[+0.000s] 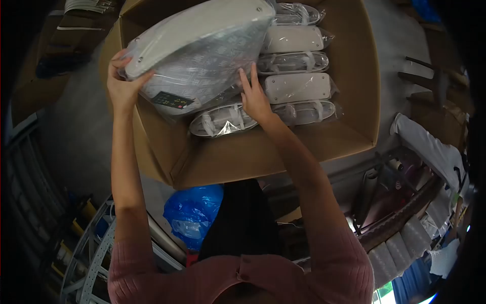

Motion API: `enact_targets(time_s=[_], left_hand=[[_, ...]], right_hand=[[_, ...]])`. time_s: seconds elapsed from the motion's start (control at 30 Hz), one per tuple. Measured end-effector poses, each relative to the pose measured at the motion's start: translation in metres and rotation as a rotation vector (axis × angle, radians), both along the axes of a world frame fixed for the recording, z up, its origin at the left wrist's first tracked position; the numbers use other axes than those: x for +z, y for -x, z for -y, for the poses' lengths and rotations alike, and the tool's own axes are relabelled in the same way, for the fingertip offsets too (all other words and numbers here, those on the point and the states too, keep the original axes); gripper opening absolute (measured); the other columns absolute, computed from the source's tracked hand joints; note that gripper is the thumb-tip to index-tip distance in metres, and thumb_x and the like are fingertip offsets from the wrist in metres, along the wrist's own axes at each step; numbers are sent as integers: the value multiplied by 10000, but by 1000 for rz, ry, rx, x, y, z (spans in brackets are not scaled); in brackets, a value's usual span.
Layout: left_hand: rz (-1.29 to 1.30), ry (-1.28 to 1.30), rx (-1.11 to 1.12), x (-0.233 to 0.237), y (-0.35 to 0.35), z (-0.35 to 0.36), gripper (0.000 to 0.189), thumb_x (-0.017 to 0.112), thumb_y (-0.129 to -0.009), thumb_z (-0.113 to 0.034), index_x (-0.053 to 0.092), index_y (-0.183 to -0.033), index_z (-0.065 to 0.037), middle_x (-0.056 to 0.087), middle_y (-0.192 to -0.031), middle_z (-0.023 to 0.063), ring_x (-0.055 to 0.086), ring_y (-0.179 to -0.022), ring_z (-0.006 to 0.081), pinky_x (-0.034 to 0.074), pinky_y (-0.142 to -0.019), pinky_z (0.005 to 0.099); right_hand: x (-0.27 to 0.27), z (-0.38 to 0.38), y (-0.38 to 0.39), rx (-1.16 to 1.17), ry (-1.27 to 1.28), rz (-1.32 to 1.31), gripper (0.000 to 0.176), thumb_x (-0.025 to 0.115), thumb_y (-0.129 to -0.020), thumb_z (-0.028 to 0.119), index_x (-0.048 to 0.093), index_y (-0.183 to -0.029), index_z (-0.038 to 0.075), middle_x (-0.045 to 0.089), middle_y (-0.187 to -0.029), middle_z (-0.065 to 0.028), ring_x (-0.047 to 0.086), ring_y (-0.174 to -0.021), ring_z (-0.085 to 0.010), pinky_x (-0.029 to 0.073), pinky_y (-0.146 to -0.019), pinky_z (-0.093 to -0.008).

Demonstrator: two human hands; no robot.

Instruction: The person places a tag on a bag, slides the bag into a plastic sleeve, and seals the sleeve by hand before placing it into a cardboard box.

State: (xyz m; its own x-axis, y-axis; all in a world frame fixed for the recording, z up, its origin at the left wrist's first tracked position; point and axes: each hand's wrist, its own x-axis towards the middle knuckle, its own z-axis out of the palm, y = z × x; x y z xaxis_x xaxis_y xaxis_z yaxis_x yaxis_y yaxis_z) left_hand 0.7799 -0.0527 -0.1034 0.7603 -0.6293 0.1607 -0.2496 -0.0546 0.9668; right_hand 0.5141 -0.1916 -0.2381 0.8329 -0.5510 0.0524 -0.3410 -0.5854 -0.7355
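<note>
A large white-and-grey handbag in clear plastic is held tilted over the left side of a cardboard box, its pale base with metal studs facing up. My left hand is closed round the bag's left end, thumb on the near side. Against the bag's right side rests my right hand, its fingers stretched out and touching the wrapping. A dark printed tag shows through the plastic. Beneath my right hand lies another wrapped bag in the box.
Several wrapped bags stand in a column on the box's right, including a white-based bag. A blue plastic bag sits below the box's near edge. Metal shelving is at lower left; a rack with grey cloth is at lower right.
</note>
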Motion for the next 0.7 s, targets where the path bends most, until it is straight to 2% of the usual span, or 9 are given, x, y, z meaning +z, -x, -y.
enact_targets(time_s=[0.03, 0.13, 0.23, 0.27, 0.3, 0.37, 0.5, 0.67, 0.7], left_hand=[[173, -102, -18, -11, 13, 4, 442, 777, -541, 25, 473, -855, -41, 473, -1183, 135, 519, -1033, 240, 472, -839, 353], [425, -208, -133, -69, 48, 11, 403, 758, -491, 13, 507, -804, -24, 503, -1148, 134, 514, -1046, 277, 438, -860, 367], [481, -247, -230, -107, 75, 9, 373, 736, -501, 14, 515, -800, -21, 527, -1107, 140, 518, -1037, 287, 436, -853, 343], [411, -291, -155, -122, 82, 2, 378, 739, -505, 10, 512, -805, -23, 523, -1114, 137, 519, -1036, 283, 438, -850, 343], [341, -333, -84, -135, 86, -6, 383, 742, -509, 7, 508, -810, -25, 520, -1122, 134, 519, -1035, 280, 439, -847, 343], [366, -290, -70, -143, 82, -15, 404, 749, -513, 1, 493, -824, -30, 516, -1128, 133, 521, -1030, 277, 438, -845, 340], [296, -414, -137, -148, 81, -32, 456, 744, -517, 6, 463, -873, -36, 467, -1161, 132, 498, -1054, 299, 429, -865, 349], [376, -726, -150, -193, 122, -78, 792, 710, -517, 73, 347, -1204, -87, 231, -1320, 195, 318, -1201, 405, 381, -963, 422], [305, -736, -177, -200, 128, -78, 874, 698, -530, 84, 303, -1289, -98, 213, -1328, 205, 304, -1214, 419, 351, -997, 433]], right_hand=[[-16, -2, -2, -13, -16, -3, 548, 409, -794, -70, 313, -1326, 22, 245, -1363, -290, 335, -1239, -400, 339, -985, -379], [-71, 28, -5, -757, -900, 328, 490, 492, -866, 153, 316, -1310, 42, 454, -1226, -168, 520, -1065, -225, 442, -827, -357], [-72, 68, -6, -722, -990, 183, 511, 516, -860, 322, 387, -1256, 25, 458, -1208, -162, 543, -999, -225, 422, -834, -372], [-89, 75, -4, -512, -622, -164, 668, 570, -800, 442, 412, -1242, -34, 483, -1137, -245, 498, -1044, -329, 399, -874, -382], [-105, 75, -1, -520, -621, -170, 668, 570, -800, 442, 412, -1242, -34, 483, -1137, -245, 498, -1044, -329, 399, -874, -382], [-111, 70, -11, -534, -143, -267, 719, 627, -734, 485, 450, -1213, -20, 467, -1144, -259, 479, -1045, -376, 388, -898, -403], [-163, 87, -29, -452, -456, 33, 684, 661, -712, 450, 468, -1202, 14, 464, -1150, -258, 470, -1056, -390, 392, -900, -399], [-120, 73, -27, -145, -153, -393, 624, 680, -731, 333, 474, -1203, -19, 532, -1064, -272, 555, -961, -328, 450, -787, -379], [-118, 56, -26, -86, -483, -391, 589, 688, -718, 316, 499, -1165, -17, 542, -1037, -262, 551, -952, -346, 449, -785, -390]])
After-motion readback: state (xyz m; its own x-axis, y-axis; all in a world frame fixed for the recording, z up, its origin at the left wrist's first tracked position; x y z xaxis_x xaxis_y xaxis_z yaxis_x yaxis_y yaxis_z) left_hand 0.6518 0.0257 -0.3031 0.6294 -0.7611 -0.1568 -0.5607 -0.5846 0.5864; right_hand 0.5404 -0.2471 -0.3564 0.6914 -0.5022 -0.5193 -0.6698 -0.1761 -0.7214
